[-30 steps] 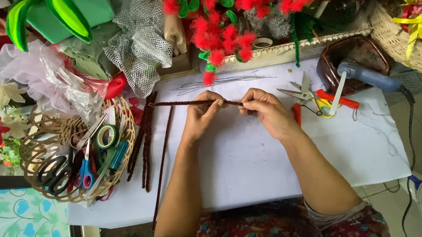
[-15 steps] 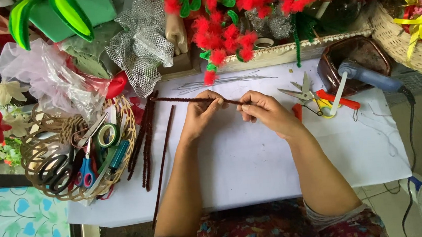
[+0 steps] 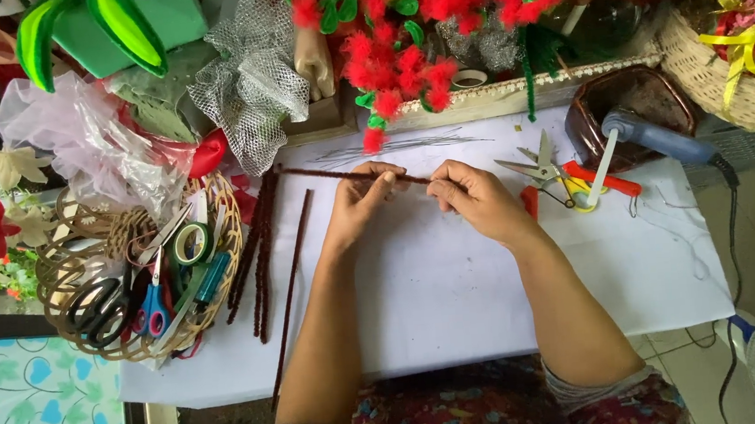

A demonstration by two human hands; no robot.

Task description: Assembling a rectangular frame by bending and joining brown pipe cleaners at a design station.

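Note:
Both hands grip one long dark brown pipe cleaner (image 3: 331, 174) held level above the white table sheet (image 3: 453, 277). My left hand (image 3: 364, 202) pinches it near the middle, fingers curled over it. My right hand (image 3: 474, 198) pinches its right end, close beside the left. The free end sticks out to the left toward the silver mesh. Several more brown pipe cleaners (image 3: 261, 251) lie on the sheet left of my left forearm.
A wicker basket (image 3: 64, 287) with scissors, tape rolls and twine sits at the left. A glue gun (image 3: 656, 135), small scissors (image 3: 543, 167) and a red-handled tool (image 3: 601, 179) lie at the right. Red pom-pom flowers (image 3: 394, 69), silver mesh (image 3: 249, 88) and thin wires (image 3: 399, 147) line the back edge.
Both hands have stayed on the pipe cleaner almost in place. My fingers have shifted slightly along it.

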